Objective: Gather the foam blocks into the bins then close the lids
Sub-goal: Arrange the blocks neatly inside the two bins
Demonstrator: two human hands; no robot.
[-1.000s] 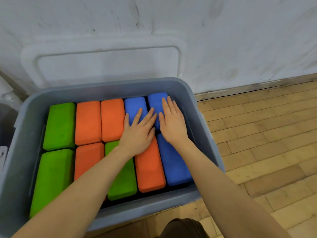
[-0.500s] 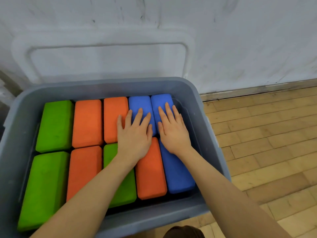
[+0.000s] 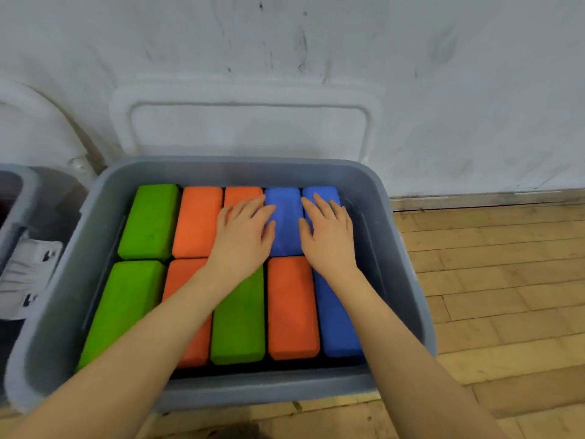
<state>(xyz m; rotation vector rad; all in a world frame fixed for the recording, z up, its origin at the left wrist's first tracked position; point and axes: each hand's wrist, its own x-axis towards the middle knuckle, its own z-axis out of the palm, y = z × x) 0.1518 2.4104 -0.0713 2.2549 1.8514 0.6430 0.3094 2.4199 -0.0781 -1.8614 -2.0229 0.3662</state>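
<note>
While no writing shows, both hands, left hand (image 3: pixel 242 236) and right hand (image 3: pixel 329 237), press flat, fingers straight, on foam blocks (image 3: pixel 285 223).

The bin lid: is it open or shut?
Open. The lid leans against the wall behind the bin, leaving the foam blocks uncovered.

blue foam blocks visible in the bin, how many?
3. Two stand side by side at the far right of the back row: blue block and, under the right hand, the corner block. The third lies front right. Any lower layer would be hidden.
</note>
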